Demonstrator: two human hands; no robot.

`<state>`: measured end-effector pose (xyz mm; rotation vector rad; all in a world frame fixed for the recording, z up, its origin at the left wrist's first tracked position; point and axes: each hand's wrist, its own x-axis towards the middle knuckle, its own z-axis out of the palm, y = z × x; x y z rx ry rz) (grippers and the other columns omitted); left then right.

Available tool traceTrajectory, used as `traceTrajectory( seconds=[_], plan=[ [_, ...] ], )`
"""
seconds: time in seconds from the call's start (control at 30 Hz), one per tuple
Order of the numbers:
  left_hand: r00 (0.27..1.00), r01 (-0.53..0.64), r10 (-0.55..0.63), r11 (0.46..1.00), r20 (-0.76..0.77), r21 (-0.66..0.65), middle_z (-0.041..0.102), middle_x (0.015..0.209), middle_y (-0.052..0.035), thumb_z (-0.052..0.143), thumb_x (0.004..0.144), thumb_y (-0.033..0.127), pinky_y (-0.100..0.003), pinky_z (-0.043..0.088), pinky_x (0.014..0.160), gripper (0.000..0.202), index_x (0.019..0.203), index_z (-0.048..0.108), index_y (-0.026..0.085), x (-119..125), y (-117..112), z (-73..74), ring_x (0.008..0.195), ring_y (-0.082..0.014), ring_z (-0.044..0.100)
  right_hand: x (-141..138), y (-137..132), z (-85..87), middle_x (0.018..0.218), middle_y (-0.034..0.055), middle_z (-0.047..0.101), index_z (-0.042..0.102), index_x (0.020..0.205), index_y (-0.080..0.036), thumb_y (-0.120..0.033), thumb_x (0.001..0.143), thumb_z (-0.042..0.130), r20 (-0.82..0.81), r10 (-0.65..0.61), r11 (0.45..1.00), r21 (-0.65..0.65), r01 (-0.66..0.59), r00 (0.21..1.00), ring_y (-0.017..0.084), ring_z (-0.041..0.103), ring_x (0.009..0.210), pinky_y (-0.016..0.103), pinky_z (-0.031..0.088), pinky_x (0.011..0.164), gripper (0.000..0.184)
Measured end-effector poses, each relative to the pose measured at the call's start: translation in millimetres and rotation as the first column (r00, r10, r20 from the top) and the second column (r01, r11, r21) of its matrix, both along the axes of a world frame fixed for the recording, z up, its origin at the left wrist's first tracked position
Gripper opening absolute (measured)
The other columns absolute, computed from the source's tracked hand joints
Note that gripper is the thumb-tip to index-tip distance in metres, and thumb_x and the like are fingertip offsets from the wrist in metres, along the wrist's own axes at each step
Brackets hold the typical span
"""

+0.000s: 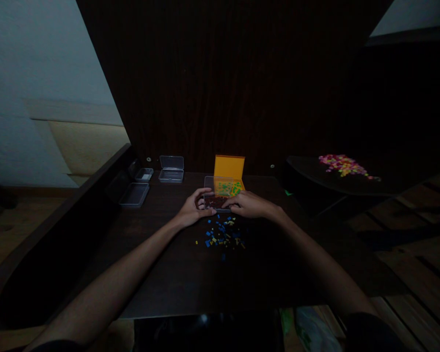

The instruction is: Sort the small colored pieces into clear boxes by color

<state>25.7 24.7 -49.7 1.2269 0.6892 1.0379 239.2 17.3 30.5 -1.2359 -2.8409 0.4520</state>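
In the middle of the dark table stands a clear plastic box (219, 209) with its lid raised. Dark reddish-brown small pieces (215, 201) lie in it. My left hand (193, 210) grips the box's left side, thumb at the front edge and fingers curled round behind. My right hand (247, 204) is over the box's right end, its fingers bent together and the fingertips down at the pieces. Whatever it may pinch is too small to make out. Just in front of the box lie scattered small blue and yellow building-brick pieces (214, 240).
Behind the box stands an open yellow case (229, 166) with green pieces in it. Clear open boxes stand at the left: one upright (171, 176), a flat one (134, 195) and a small one (144, 174). Pink and yellow pieces (342, 165) are heaped on the right-hand shelf.
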Motion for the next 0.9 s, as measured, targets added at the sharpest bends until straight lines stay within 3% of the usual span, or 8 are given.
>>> traceTrajectory(
  seconds=[0.13,0.23,0.33,0.43,0.67,0.77,0.9],
  plan=[
    [1.0,-0.002,0.002,1.0,-0.019,0.003,0.053,0.129,-0.0123,0.081,0.054,0.012,-0.042,0.047,0.098,0.069,0.114,0.049,0.018,-0.1,-0.2,0.8,0.106,-0.0203,0.061,2.2,-1.9,-0.9,0.101,0.0045,0.072,0.07,0.106,-0.021,-0.013,0.083,0.044,-0.052,0.0,0.999,0.035,0.002,0.999,0.018,0.064,0.084,0.029,0.044,0.076,0.036],
    [1.0,0.0,0.0,1.0,-0.02,0.004,0.053,0.129,-0.0122,0.081,0.054,0.012,-0.041,0.048,0.096,0.069,0.115,0.049,0.019,-0.3,0.3,-0.4,0.106,-0.0203,0.061,8.4,-6.0,-2.0,0.087,0.0028,0.071,0.07,0.103,-0.02,-0.015,0.083,0.046,-0.136,-0.019,0.997,0.067,0.029,0.991,0.014,0.06,0.07,0.024,0.041,0.068,0.031],
    [1.0,-0.004,0.004,1.0,-0.005,-0.003,0.053,0.13,-0.0127,0.081,0.054,0.011,-0.04,0.047,0.097,0.069,0.115,0.049,0.018,-0.3,1.3,-2.6,0.107,-0.0196,0.06,16.2,-13.8,-4.9,0.062,-0.0021,0.06,0.069,0.095,-0.017,-0.021,0.083,0.05,-0.196,-0.04,0.997,0.064,0.053,0.98,0.009,0.048,0.053,0.021,0.034,0.056,0.023],
    [1.0,-0.01,0.01,1.0,-0.004,-0.004,0.053,0.131,-0.0127,0.081,0.054,0.012,-0.04,0.047,0.096,0.069,0.116,0.049,0.019,-0.4,2.2,-3.8,0.107,-0.0191,0.06,24.8,-22.7,-10.3,0.054,-0.0053,0.049,0.068,0.091,-0.016,-0.024,0.082,0.052,-0.251,-0.047,0.998,0.036,0.058,0.967,0.008,0.041,0.049,0.02,0.03,0.053,0.02],
    [0.999,-0.031,0.031,1.0,-0.024,0.006,0.053,0.131,-0.0128,0.081,0.055,0.013,-0.04,0.046,0.098,0.069,0.116,0.049,0.018,-1.2,0.7,-0.8,0.109,-0.0203,0.059,42.7,-35.8,-33.7,0.051,-0.0066,0.043,0.066,0.086,-0.014,-0.026,0.082,0.052,-0.331,-0.133,0.991,-0.029,0.131,0.934,0.008,0.039,0.046,0.019,0.03,0.049,0.018],
    [0.998,-0.045,0.045,0.999,-0.035,0.014,0.053,0.131,-0.0128,0.081,0.056,0.014,-0.041,0.045,0.1,0.069,0.117,0.05,0.018,-2.0,0.3,0.7,0.108,-0.0208,0.06,44.4,-38.7,-47.9,0.053,-0.0053,0.049,0.066,0.087,-0.015,-0.028,0.084,0.051,-0.344,-0.141,0.989,-0.004,0.149,0.928,0.009,0.044,0.048,0.02,0.034,0.053,0.02],
    [0.996,-0.063,0.064,0.998,-0.057,0.014,0.052,0.132,-0.0129,0.081,0.055,0.016,-0.043,0.047,0.098,0.069,0.116,0.05,0.018,-3.0,0.5,2.5,0.109,-0.0221,0.06,40.4,-40.6,-60.1,0.085,0.0031,0.068,0.064,0.099,-0.018,-0.025,0.092,0.039,-0.388,-0.106,0.991,0.037,0.13,0.915,0.014,0.061,0.077,0.026,0.043,0.076,0.028]
  ],
)
